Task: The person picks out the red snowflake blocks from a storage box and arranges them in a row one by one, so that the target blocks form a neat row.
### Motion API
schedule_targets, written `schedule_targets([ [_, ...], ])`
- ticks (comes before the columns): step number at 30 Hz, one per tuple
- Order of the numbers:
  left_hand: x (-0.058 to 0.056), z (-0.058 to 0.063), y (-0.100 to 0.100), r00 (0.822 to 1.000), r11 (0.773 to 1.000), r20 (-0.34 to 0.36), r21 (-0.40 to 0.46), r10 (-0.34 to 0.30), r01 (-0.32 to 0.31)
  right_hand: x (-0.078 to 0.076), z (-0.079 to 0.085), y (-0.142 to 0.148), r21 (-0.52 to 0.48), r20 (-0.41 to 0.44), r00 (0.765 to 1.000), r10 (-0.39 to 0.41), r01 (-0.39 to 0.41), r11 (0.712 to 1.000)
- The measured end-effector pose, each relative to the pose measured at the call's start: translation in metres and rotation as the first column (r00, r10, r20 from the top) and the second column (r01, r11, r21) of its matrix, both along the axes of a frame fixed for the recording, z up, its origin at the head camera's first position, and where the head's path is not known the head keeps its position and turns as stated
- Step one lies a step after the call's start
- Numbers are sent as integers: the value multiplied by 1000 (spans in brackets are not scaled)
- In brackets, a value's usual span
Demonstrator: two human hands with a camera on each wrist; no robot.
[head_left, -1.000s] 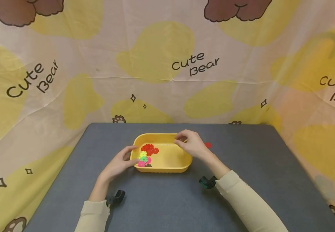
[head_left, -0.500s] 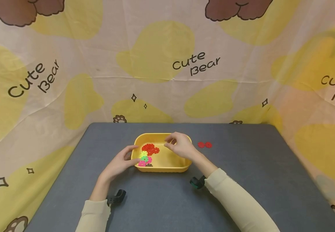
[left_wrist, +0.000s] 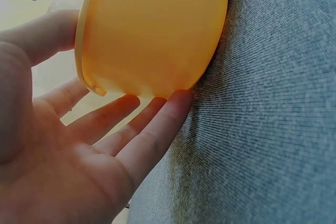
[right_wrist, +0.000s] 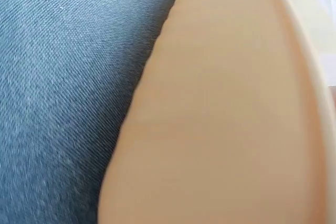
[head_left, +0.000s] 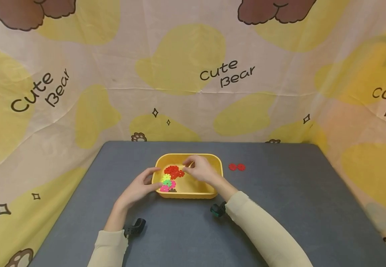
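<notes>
A yellow plastic tray (head_left: 187,195) stands on the table. My left hand (head_left: 140,188) holds its left end, with the thumb at the rim and the other fingers (left_wrist: 152,140) against the outer wall in the left wrist view. Inside, red snowflake-shaped plastic pieces (head_left: 171,171) lie grouped at the left, with yellow (head_left: 166,177), green (head_left: 167,183), pink (head_left: 164,188) and dark pieces (head_left: 172,190) below them. Over the tray, my right hand (head_left: 200,170) has its thumb and forefinger beside the red group, apart, with nothing visible between them. The tray wall (right_wrist: 220,108) hides that hand's fingertips in the right wrist view.
Two red snowflake pieces (head_left: 237,167) lie side by side on the grey table (head_left: 273,185), right of the tray. A patterned cloth (head_left: 179,66) hangs behind the table's far edge.
My right hand has moved left over the tray, from its right end to the red group, uncovering both red pieces on the table. My left hand stays at the tray's left end.
</notes>
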State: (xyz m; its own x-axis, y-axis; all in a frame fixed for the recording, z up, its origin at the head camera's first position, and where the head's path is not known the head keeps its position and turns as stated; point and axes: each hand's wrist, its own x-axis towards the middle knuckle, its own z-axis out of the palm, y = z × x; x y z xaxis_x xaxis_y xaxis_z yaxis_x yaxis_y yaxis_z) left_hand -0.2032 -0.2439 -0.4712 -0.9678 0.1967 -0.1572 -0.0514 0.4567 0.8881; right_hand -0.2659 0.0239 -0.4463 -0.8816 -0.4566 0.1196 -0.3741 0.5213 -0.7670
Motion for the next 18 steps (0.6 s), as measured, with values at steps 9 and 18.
schedule_targets([
  [9, 1, -1, 0, 1000, 1000, 9, 3, 10, -10, -10, -15, -13, 53, 20, 1000, -9, 8, 999],
  [18, 1, -2, -2, 1000, 1000, 9, 22, 2, -3, -16, -24, -28, 93, 46, 999, -7, 2, 996],
])
